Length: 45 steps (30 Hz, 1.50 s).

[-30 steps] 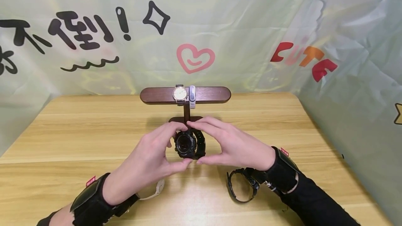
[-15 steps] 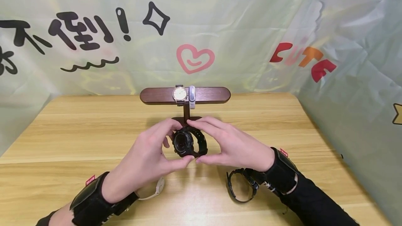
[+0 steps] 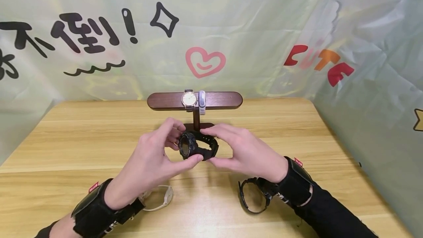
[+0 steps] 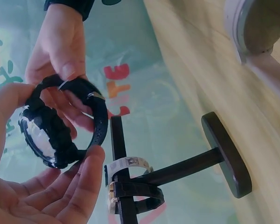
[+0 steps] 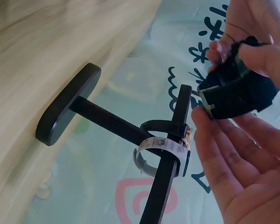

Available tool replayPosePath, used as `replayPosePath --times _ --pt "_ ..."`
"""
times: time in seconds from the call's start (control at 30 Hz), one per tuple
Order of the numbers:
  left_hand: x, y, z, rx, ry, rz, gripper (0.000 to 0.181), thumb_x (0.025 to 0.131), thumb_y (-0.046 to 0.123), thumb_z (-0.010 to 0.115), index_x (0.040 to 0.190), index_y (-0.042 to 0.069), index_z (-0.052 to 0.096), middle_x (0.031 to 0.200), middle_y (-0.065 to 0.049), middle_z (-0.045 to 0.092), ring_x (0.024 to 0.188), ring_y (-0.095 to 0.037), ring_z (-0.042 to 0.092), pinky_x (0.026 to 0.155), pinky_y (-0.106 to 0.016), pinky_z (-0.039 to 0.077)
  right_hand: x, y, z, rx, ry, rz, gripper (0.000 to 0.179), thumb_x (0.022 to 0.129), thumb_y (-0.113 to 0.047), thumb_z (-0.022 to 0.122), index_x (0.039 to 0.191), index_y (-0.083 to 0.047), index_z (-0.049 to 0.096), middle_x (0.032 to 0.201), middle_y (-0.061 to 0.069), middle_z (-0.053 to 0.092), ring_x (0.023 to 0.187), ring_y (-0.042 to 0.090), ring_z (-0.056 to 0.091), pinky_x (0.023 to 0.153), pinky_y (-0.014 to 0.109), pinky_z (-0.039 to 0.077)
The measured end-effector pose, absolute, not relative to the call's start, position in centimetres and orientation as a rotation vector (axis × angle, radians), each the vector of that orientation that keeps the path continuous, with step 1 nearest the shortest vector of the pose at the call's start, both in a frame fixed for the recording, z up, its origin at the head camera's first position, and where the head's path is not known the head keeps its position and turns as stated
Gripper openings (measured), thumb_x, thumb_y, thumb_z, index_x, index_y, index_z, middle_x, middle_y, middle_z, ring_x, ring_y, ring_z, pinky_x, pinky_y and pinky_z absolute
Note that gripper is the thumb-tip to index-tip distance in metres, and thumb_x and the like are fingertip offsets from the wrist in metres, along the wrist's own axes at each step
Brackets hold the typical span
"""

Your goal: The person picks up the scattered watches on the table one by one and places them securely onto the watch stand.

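Note:
A black sports watch (image 3: 187,145), its strap closed in a loop, is held up between both hands in front of the watch stand. My left hand (image 3: 152,153) holds it by the case, thumb at the lower edge and fingers behind. On the strap side, my right hand (image 3: 248,153) grips the band between thumb and fingers. The left wrist view shows the watch (image 4: 51,133) with its round face turned toward the left palm. In the right wrist view the strap's buckle (image 5: 207,99) is close to the right fingertips.
A dark wooden T-shaped watch stand (image 3: 162,101) bears a leather-strap watch (image 3: 189,98) and a pale fitness band (image 3: 202,100) side by side. On the table lie a white watch (image 3: 169,195) near the left wrist and another black watch (image 3: 242,197) near the right wrist.
The watch has tilted and turned so its face points further left, opening the strap loop to view. The left hand has shifted left and up slightly; the right hand has barely moved.

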State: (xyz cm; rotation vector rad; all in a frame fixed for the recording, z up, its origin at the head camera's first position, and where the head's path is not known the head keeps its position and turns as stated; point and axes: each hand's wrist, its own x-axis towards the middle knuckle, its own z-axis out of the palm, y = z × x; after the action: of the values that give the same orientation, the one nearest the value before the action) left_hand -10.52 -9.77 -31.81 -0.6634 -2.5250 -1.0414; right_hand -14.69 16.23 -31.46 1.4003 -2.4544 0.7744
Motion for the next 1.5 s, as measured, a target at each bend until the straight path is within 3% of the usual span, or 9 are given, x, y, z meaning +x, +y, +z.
replayPosePath --times 0.07,0.2,0.43,0.63,0.83,0.93,1.13,1.37,1.5 --pt "-10.5 -9.8 -31.8 -0.665 -2.546 -1.061 0.051 0.085 0.041 0.092 0.120 0.019 0.063 0.098 0.008 0.077 0.082 -0.002 0.072 0.075 -0.027 0.064 -14.7 16.4 -31.2 1.401 -2.434 0.817 0.050 0.092 -0.019 0.087 0.136 -0.006 0.069 0.135 0.008 0.074 0.125 0.019 0.072 0.102 0.034 0.062" --pt "-10.6 -9.9 -31.9 -0.703 -2.567 -1.098 0.042 0.092 0.041 0.085 0.123 0.023 0.064 0.094 0.010 0.078 0.083 -0.001 0.073 0.075 -0.027 0.064 -14.8 16.6 -31.0 1.402 -2.405 0.829 0.037 0.095 -0.018 0.084 0.128 -0.006 0.075 0.131 0.008 0.077 0.124 0.021 0.074 0.096 0.034 0.064" --pt "-10.8 -9.9 -32.1 -0.726 -2.573 -1.171 0.032 0.095 0.040 0.083 0.117 0.023 0.067 0.090 0.012 0.076 0.079 0.003 0.073 0.073 -0.024 0.064 -15.1 16.9 -30.8 1.378 -2.308 0.822 0.042 0.090 -0.017 0.089 0.129 -0.007 0.076 0.124 0.006 0.080 0.115 0.020 0.078 0.080 0.026 0.064" --pt "-10.9 -9.9 -32.1 -0.725 -2.602 -1.230 0.029 0.096 0.039 0.082 0.115 0.023 0.068 0.088 0.011 0.076 0.079 0.002 0.072 0.074 -0.026 0.065 -15.2 17.2 -30.6 1.354 -2.256 0.832 0.044 0.087 -0.014 0.091 0.128 -0.007 0.077 0.121 0.005 0.081 0.110 0.018 0.079 0.080 0.029 0.065" --pt "-10.9 -10.0 -32.1 -0.790 -2.591 -1.166 0.046 0.089 0.040 0.089 0.127 0.025 0.068 0.103 0.011 0.080 0.086 0.000 0.075 0.080 -0.027 0.065 -15.5 17.7 -30.2 1.357 -2.289 0.937 0.041 0.088 -0.011 0.088 0.128 -0.010 0.077 0.118 0.004 0.082 0.101 0.014 0.079 0.085 0.025 0.065" --pt "-11.0 -10.0 -32.0 -0.866 -2.560 -1.153 0.052 0.086 0.031 0.093 0.130 0.022 0.067 0.106 0.009 0.080 0.088 -0.002 0.075 0.082 -0.025 0.065 -15.5 18.0 -29.9 1.327 -2.353 1.011 0.038 0.090 -0.010 0.086 0.128 -0.011 0.077 0.116 0.002 0.082 0.100 0.012 0.079 0.081 0.023 0.065" --pt "-11.2 -10.2 -32.1 -0.997 -2.463 -1.130 0.051 0.085 0.008 0.091 0.130 0.013 0.068 0.106 0.002 0.080 0.092 -0.009 0.076 0.078 -0.022 0.065 -15.5 18.4 -29.6 1.274 -2.471 1.104 0.036 0.094 -0.010 0.083 0.130 -0.012 0.077 0.112 -0.002 0.082 0.097 0.006 0.078 0.084 0.026 0.066" --pt "-11.3 -10.6 -32.2 -1.121 -2.356 -0.996 0.044 0.084 0.004 0.091 0.124 0.009 0.073 0.110 0.000 0.080 0.085 -0.007 0.073 0.074 -0.020 0.063 -15.5 18.5 -29.3 1.298 -2.542 1.171 0.035 0.098 -0.011 0.079 0.132 -0.015 0.076 0.110 -0.005 0.082 0.095 0.002 0.077 0.087 0.027 0.066" --pt "-11.3 -10.6 -32.2 -1.165 -2.310 -1.030 0.052 0.082 0.001 0.091 0.129 0.009 0.070 0.110 0.000 0.079 0.086 -0.006 0.073 0.077 -0.018 0.062 -15.6 18.5 -29.4 1.297 -2.568 1.200 0.032 0.101 -0.011 0.075 0.133 -0.015 0.076 0.114 -0.004 0.082 0.099 0.003 0.078 0.087 0.028 0.066"
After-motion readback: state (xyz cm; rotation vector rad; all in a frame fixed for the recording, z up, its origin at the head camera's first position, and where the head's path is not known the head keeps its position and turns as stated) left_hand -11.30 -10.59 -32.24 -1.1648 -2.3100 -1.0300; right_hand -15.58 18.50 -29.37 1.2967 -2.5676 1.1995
